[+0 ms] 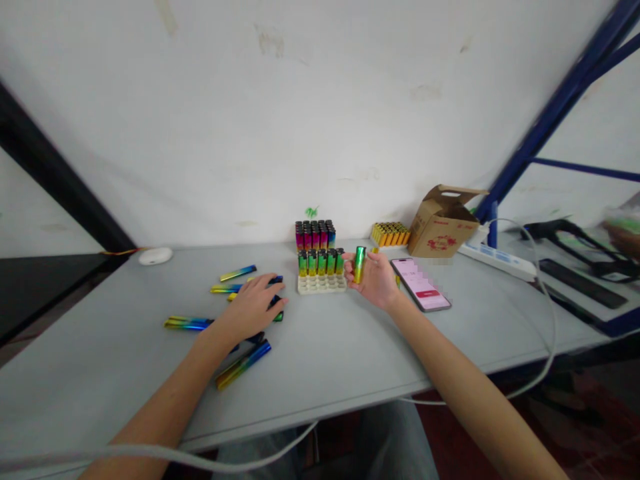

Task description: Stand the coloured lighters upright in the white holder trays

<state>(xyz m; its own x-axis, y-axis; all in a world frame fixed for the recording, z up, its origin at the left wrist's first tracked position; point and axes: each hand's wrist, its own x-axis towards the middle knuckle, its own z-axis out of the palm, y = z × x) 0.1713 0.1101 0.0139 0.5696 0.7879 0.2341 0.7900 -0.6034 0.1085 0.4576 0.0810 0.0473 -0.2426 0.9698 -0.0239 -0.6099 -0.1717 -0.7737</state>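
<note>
My right hand (376, 279) holds a shiny green and gold lighter (359, 265) upright, palm turned up, just right of a white holed tray (323, 287). Lighters with green and yellow bodies (321, 263) stand in rows in the tray's back part; its front holes show bare. On the left, my left hand (256, 303) rests palm down with fingers apart over a loose pile of lighters, partly covering them. Near it lie a blue and gold lighter (244, 365) and another lighter (239, 273).
Behind the tray stands a block of pink and blue lighters (315, 235). Orange lighters (391, 234) are packed beside an open cardboard box (443, 227). A phone (421, 285) lies to the right, near a power strip (497, 260). A white case (155, 256) sits back left.
</note>
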